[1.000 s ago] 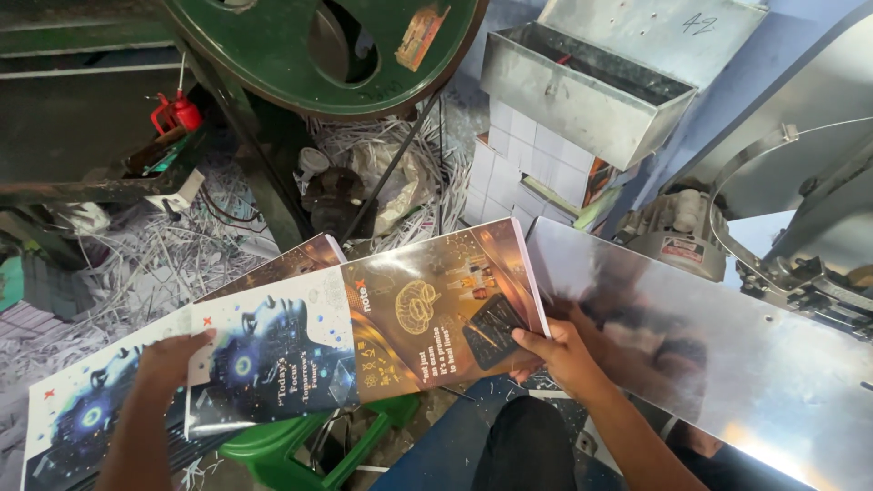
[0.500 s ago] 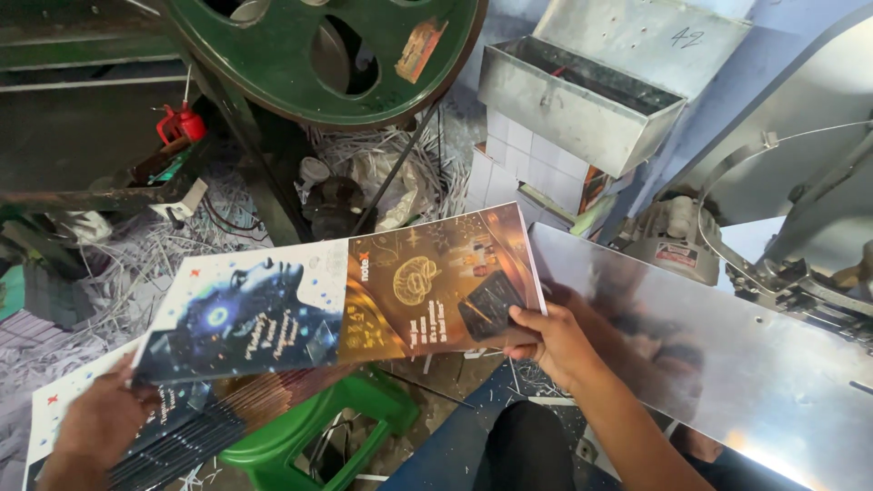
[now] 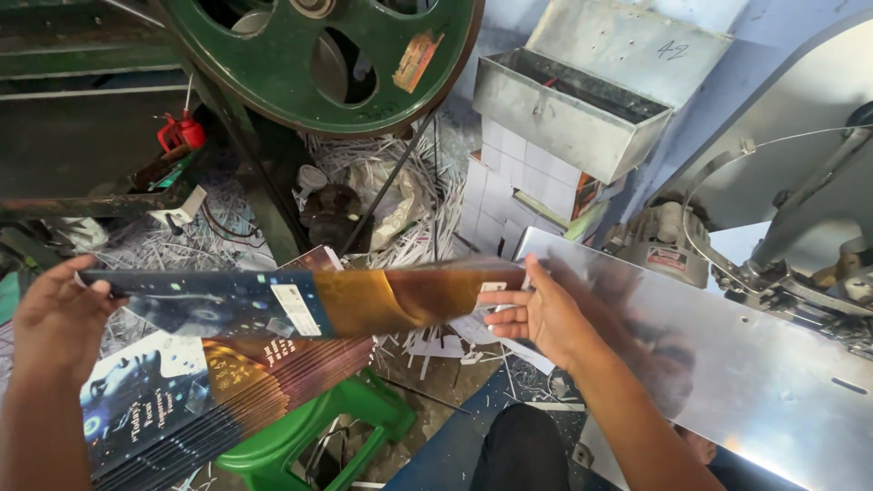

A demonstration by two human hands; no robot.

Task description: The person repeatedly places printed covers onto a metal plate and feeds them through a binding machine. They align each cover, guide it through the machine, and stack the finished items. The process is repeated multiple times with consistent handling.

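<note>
Two hands, left hand (image 3: 56,318) and right hand (image 3: 544,314), are clamped on a printed sheet (image 3: 300,305) at centre frame; it is best kept level over the fanned stack (image 3: 209,400) at lower left.

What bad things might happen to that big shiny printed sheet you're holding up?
The sheet is held only at its two ends by the left hand and right hand, so it might sag, crease or slip. The stack on the green stool is fanned out and could slide off. The metal plate edge might scrape the sheet.
</note>
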